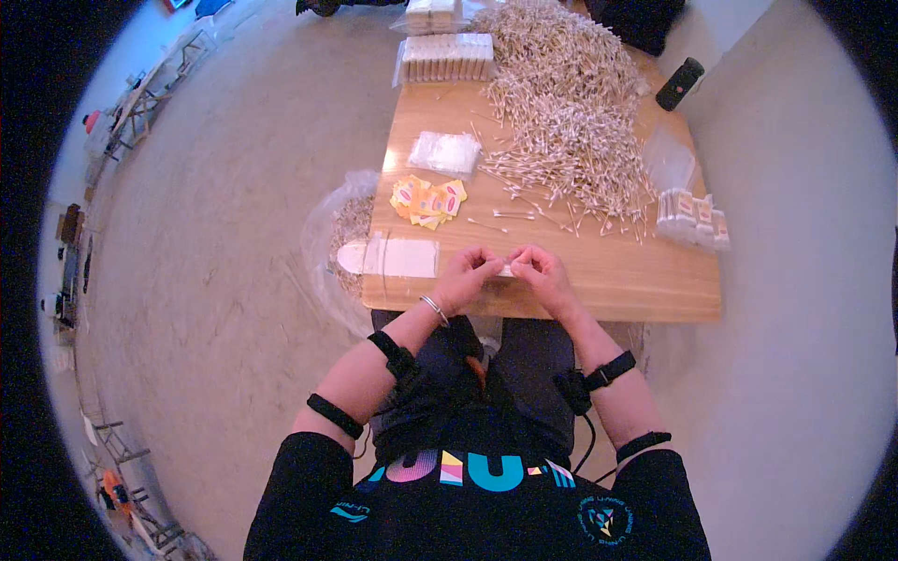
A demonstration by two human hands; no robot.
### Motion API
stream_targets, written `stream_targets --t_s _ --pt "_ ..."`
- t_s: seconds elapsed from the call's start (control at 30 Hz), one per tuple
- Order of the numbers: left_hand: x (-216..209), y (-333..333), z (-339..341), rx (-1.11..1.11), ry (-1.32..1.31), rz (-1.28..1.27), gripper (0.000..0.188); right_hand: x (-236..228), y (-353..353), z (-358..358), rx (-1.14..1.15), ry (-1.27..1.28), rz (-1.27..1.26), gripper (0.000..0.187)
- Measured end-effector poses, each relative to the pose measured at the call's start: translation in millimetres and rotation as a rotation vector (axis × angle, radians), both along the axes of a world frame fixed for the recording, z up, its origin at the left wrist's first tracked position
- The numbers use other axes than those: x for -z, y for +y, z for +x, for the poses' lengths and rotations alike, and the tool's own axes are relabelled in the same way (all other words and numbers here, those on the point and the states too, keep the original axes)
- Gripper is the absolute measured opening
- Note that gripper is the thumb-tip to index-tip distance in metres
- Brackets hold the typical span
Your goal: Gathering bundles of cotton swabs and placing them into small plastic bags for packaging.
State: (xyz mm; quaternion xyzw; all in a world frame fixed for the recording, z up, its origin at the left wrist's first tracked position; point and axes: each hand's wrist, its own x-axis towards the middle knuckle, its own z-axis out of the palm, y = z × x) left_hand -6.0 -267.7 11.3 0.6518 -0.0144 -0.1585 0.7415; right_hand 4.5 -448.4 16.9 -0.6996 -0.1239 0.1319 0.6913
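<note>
Close to the table's front edge, my left hand (470,275) and my right hand (543,278) meet with fingertips pinched. Between them shows a small whitish piece (507,270), mostly hidden by the fingers, so its kind cannot be made out. Just left of my left hand lies a flat white card (410,258) with a rounded end that reaches over the table's left edge. Beyond it are scattered yellow-and-orange paper labels (428,201) and a stack of clear plastic bags (444,153). Several loose cotton swabs (513,215) lie ahead of my hands.
A large heap of cotton swabs (571,103) covers the far part of the wooden table (645,280). Packed swab bundles (447,58) stand at the far left, bagged swab packs (690,217) at the right edge. A black cylinder (680,84) stands far right. A clear sack (337,234) hangs at left.
</note>
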Motion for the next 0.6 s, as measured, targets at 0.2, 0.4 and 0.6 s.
stream_targets --t_s 0.2,0.4,0.6 --pt "-3 -4 -5 -0.087 -0.288 0.177 0.008 -7 2 -7 0.15 -0.728 -0.564 0.007" --pt "-14 3 -10 -0.121 -0.793 0.524 0.011 -31 0 -18 0.141 -0.757 -0.71 0.012" --pt "-13 4 -14 -0.148 -0.842 0.612 0.01 -23 5 -16 0.139 -0.762 -0.669 0.012"
